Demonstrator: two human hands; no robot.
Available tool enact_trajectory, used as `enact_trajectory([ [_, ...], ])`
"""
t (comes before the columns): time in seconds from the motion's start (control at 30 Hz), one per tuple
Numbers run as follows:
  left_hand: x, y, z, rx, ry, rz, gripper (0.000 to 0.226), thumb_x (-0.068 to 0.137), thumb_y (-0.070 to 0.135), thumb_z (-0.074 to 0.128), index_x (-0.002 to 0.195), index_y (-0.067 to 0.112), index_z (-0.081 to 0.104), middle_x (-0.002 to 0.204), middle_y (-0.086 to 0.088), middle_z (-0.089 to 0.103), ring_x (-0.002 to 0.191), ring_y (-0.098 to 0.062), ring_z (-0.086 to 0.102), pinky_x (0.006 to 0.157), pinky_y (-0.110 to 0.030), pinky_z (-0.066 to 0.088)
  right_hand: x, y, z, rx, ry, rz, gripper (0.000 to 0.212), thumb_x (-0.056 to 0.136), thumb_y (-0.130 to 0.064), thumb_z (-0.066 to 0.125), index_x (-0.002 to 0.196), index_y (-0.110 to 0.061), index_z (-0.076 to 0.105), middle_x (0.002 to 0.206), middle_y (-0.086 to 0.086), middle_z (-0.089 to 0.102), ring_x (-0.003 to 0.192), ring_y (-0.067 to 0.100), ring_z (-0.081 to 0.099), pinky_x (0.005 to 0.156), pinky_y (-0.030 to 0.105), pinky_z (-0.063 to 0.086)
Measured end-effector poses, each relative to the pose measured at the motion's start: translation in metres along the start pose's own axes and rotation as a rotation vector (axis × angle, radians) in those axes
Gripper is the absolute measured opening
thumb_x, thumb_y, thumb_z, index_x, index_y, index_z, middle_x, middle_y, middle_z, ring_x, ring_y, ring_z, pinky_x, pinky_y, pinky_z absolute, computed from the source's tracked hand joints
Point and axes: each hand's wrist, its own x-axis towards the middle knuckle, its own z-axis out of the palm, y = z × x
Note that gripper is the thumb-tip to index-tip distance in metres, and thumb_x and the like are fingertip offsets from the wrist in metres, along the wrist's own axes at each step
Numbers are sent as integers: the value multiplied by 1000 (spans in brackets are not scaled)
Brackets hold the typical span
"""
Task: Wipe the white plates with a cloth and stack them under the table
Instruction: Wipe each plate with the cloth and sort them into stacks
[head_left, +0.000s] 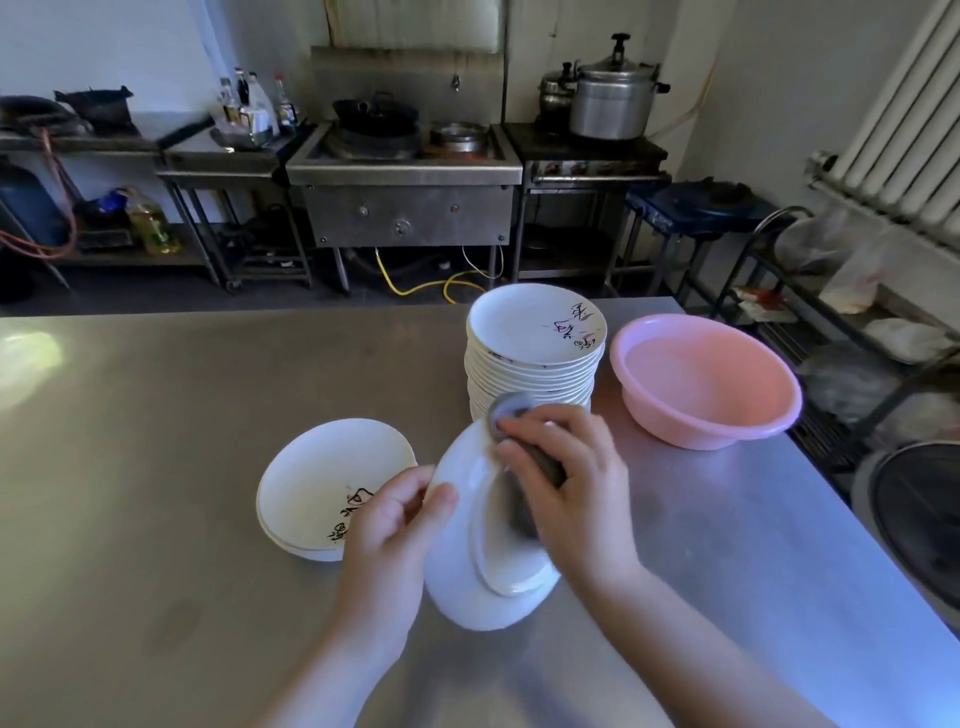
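Observation:
My left hand (387, 525) grips the left rim of a white plate (467, 577), which is tilted with its underside towards me above the steel table (156, 441). My right hand (566, 488) holds a grey cloth (524, 467) pressed against the plate's base ring. A tall stack of white plates (535, 353) with dark lettering stands just behind the hands. To the left lie two or three stacked white plates (322, 483), face up, with the same lettering.
A pink plastic basin (706, 384) sits on the table right of the tall stack. Beyond the table stand a wok stove (405, 171), metal pots (613, 98) and bottles (249, 109). A wire rack (841, 322) with bags stands at the right below a radiator (904, 130).

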Motion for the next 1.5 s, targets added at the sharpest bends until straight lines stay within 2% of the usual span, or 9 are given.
enact_trajectory([
  [0.1, -1, 0, -3, 23, -28, 16, 36, 73, 48, 65, 89, 16, 72, 82, -18, 64, 79, -16, 55, 74, -35, 40, -10, -5, 1, 45, -166, -207, 18, 88, -26, 65, 101, -19, 76, 102, -7, 59, 97, 10, 56, 89, 18, 42],
  [0.3, -5, 0, -9, -7, -60, -18, 33, 78, 41, 68, 90, 10, 70, 86, -14, 63, 81, -22, 54, 75, -38, 39, 6, 3, -7, -7, -37, -86, 13, 81, -15, 72, 93, -19, 77, 94, -11, 61, 91, 12, 59, 83, 22, 46],
  [0.47, -4, 1, -11, -36, -76, -34, 21, 78, 32, 67, 86, 13, 72, 82, -9, 65, 78, -16, 58, 69, -25, 45, 4, -10, -7, 38, -244, -286, 13, 80, -11, 74, 91, -18, 78, 94, -7, 61, 87, 14, 56, 81, 20, 44],
  [0.63, 3, 6, -18, -129, -1, -105, 15, 75, 29, 67, 81, 16, 73, 83, -5, 64, 80, -16, 55, 67, -27, 39, 26, 8, -22, 135, -145, -9, 12, 78, -15, 72, 87, -22, 76, 95, -15, 64, 96, 7, 61, 88, 18, 44],
  [0.83, 13, 8, -22, -331, 155, -125, 22, 80, 24, 59, 96, 12, 67, 95, -1, 67, 92, -16, 59, 75, -33, 42, 11, 42, -27, 234, -95, 349, 26, 80, -5, 74, 80, -30, 67, 91, -8, 68, 91, 11, 63, 85, 33, 48],
  [0.93, 17, 9, -12, -431, 209, -136, 15, 82, 26, 57, 93, 18, 64, 97, 4, 69, 94, -12, 61, 81, -34, 45, -18, 35, -15, 264, 5, 408, 25, 80, -7, 72, 80, -30, 64, 89, -9, 65, 89, 9, 63, 80, 22, 45],
  [1.07, 18, 8, 3, -530, 256, -145, 8, 83, 27, 57, 81, 21, 53, 93, 5, 66, 90, -14, 60, 76, -32, 49, -45, 8, 8, 216, 70, 259, 16, 74, -10, 70, 79, -24, 65, 87, -13, 61, 88, 7, 61, 76, 17, 45],
  [1.3, 12, 13, 13, -656, 179, -212, 22, 101, 21, 42, 80, 15, 45, 69, -5, 56, 62, -17, 60, 58, -25, 55, -33, -31, 35, 39, -98, -87, 20, 73, -6, 72, 86, -22, 69, 93, -12, 57, 87, 12, 57, 76, 17, 44],
  [1.5, 25, 9, -4, -581, 264, -191, 12, 88, 28, 55, 90, 18, 58, 95, -3, 69, 89, -16, 64, 76, -27, 54, -42, -7, 13, 57, -8, -35, 14, 75, -6, 73, 81, -18, 69, 90, -10, 59, 86, 10, 58, 76, 15, 44],
])
